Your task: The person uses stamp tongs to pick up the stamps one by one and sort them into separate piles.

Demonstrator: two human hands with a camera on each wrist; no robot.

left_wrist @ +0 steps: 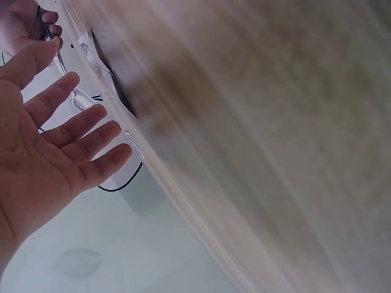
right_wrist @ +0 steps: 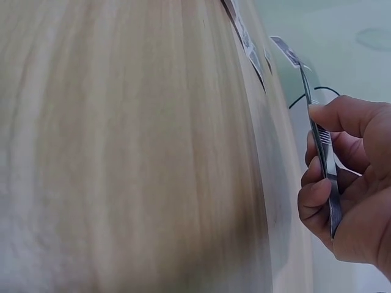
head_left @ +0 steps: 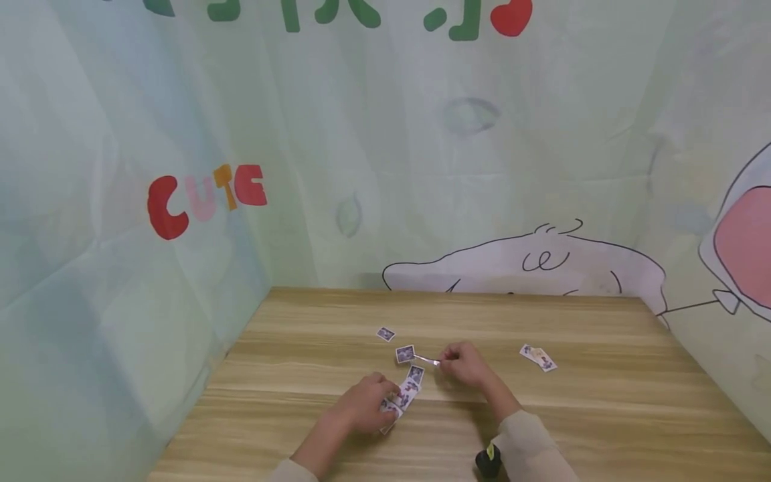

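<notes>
My right hand (head_left: 464, 363) pinches metal tweezers (right_wrist: 324, 146) between thumb and fingers. At the tips of the tweezers is a small picture card (right_wrist: 285, 50), held above the table in the right wrist view. Over a slanting row of overlapping small cards (head_left: 409, 393) lies my left hand (head_left: 369, 405), its fingers spread and loosely extended. In the left wrist view no object is gripped by the left hand (left_wrist: 55, 146); whether its fingertips touch the row is hard to tell. Part of the row is hidden under that hand.
Another single card (head_left: 385, 333) lies farther back on the wooden table (head_left: 289, 341). To the right are overlapping cards (head_left: 539, 357). A black object (head_left: 488, 462) is beside the right sleeve. Printed cloth walls (head_left: 361, 167) stand behind and at the sides.
</notes>
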